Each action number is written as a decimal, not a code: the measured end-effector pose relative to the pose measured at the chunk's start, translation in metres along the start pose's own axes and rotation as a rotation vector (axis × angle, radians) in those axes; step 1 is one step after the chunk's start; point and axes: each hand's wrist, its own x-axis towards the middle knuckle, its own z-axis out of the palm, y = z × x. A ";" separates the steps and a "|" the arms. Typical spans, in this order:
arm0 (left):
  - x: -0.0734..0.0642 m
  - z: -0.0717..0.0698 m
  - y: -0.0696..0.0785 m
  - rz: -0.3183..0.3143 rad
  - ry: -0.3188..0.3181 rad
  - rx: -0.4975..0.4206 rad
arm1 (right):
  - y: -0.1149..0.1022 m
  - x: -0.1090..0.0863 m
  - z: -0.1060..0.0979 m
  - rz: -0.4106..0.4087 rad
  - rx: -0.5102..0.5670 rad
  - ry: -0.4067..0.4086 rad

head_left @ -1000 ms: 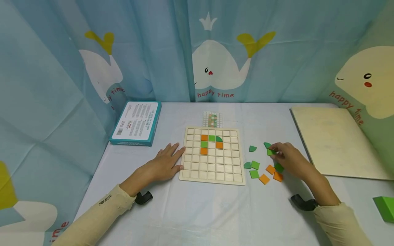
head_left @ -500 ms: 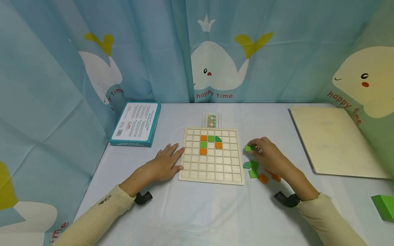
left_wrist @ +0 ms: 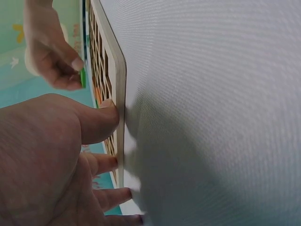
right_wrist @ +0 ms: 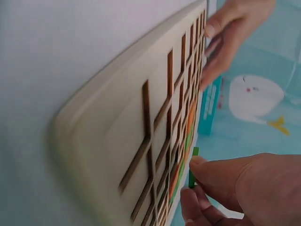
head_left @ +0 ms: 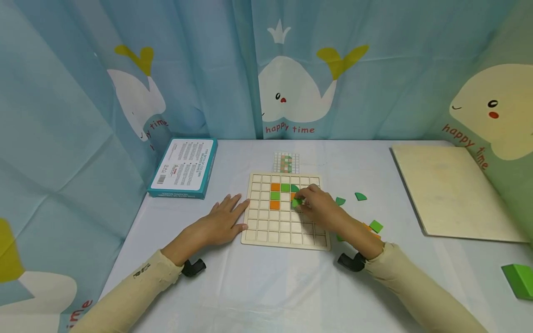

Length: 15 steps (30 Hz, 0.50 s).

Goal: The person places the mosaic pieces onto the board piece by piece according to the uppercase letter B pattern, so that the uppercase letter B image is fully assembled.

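Note:
My right hand (head_left: 320, 208) pinches a green square tile (head_left: 296, 202) between thumb and fingers, over the wooden grid board (head_left: 262, 236). In the right wrist view that green tile (right_wrist: 193, 167) is held edge-on, a little off the board's surface. My left hand (head_left: 220, 223) lies with straight, spread fingers against the board's left edge; the left wrist view shows its thumb (left_wrist: 106, 117) on the rim. Orange tiles (head_left: 275, 205), green tiles (head_left: 285, 187) and a dark green quarter-round tile (head_left: 294, 188) sit in the board's cells. An orange tile below the quarter-round is partly hidden by my right fingers.
Loose tiles lie right of the board, including quarter-rounds (head_left: 360, 196) and a green square (head_left: 376, 226); my right forearm covers some. A pattern card (head_left: 286, 162) lies behind the board. A teal box (head_left: 183, 166) stands left, a large wooden panel (head_left: 454, 189) and a green block (head_left: 518, 281) right.
My right hand has carried the green square tile leftward from the loose tiles to over the board. My left hand has stayed at the board's left edge.

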 end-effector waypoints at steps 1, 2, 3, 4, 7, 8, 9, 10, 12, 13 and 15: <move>0.000 0.000 0.000 0.001 -0.002 0.000 | -0.003 0.003 0.003 -0.010 -0.022 -0.001; 0.001 0.000 -0.001 0.002 -0.004 -0.002 | -0.005 0.006 0.004 -0.018 -0.043 -0.002; 0.001 0.001 -0.001 0.000 -0.009 -0.001 | -0.008 0.008 0.006 -0.018 -0.060 -0.004; 0.001 0.001 -0.001 0.002 -0.009 -0.002 | -0.010 0.011 0.008 -0.014 -0.075 -0.007; 0.001 0.001 -0.002 0.000 -0.012 0.005 | -0.014 0.016 0.012 0.007 -0.109 -0.012; 0.001 0.001 -0.003 -0.002 -0.013 0.008 | -0.016 0.017 0.013 0.014 -0.115 -0.014; 0.001 0.001 -0.003 -0.001 -0.010 0.010 | -0.017 0.018 0.014 0.015 -0.118 -0.015; 0.001 0.001 -0.003 0.002 -0.005 0.008 | -0.017 0.019 0.015 0.008 -0.122 -0.017; 0.001 0.001 -0.003 0.000 -0.006 0.011 | -0.019 0.019 0.016 -0.012 -0.125 -0.021; 0.000 0.001 -0.003 0.002 -0.002 0.008 | -0.019 0.019 0.016 -0.020 -0.122 -0.022; 0.000 0.002 -0.003 0.007 0.004 0.006 | -0.020 0.019 0.017 -0.033 -0.117 -0.022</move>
